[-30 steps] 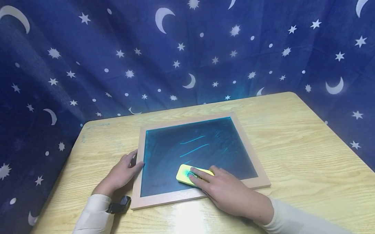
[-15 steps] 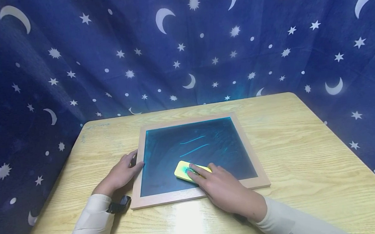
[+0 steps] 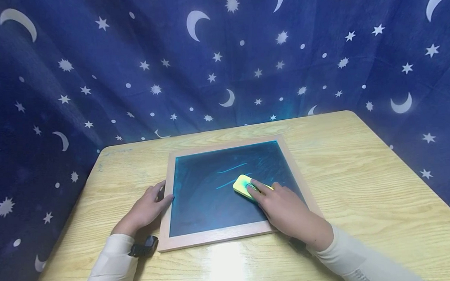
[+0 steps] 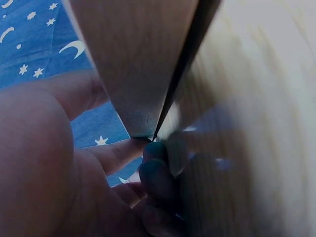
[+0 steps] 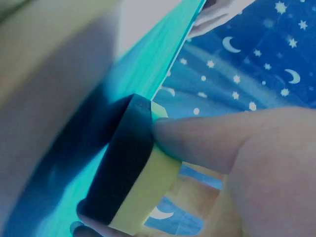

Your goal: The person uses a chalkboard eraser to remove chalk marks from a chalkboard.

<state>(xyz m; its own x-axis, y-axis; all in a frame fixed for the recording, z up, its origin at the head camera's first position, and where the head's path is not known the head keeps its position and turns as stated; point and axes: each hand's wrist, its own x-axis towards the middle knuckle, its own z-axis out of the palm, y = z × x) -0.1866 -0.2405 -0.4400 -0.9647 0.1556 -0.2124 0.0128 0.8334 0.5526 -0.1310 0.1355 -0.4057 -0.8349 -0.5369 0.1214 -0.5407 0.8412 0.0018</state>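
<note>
A chalkboard (image 3: 205, 211) with a dark face and a pale wooden frame lies on the table. My right hand (image 3: 287, 208) grips a yellow chalkboard eraser (image 3: 242, 185), thumb on one side and fingers on the other. In the right wrist view the eraser's black felt (image 5: 126, 158) faces the board. Two slanted blue chalk lines (image 3: 231, 168) show on the board's middle; the eraser overlaps the lower one. My left hand (image 3: 147, 207) holds the frame's left side, thumb on top. From the left wrist, its fingers (image 4: 158, 177) curl at the frame's edge (image 4: 138, 64).
The wooden table (image 3: 360, 185) extends around the board on every side. A dark blue curtain (image 3: 169, 47) with moons and stars hangs behind and beside it. Faint blue smudges mark the board's right part. A black strap (image 3: 144, 247) sits at the left wrist.
The eraser first shifted slightly left and up, then right and up across the board with my right hand. A short lower chalk mark is gone. My left hand stays put.
</note>
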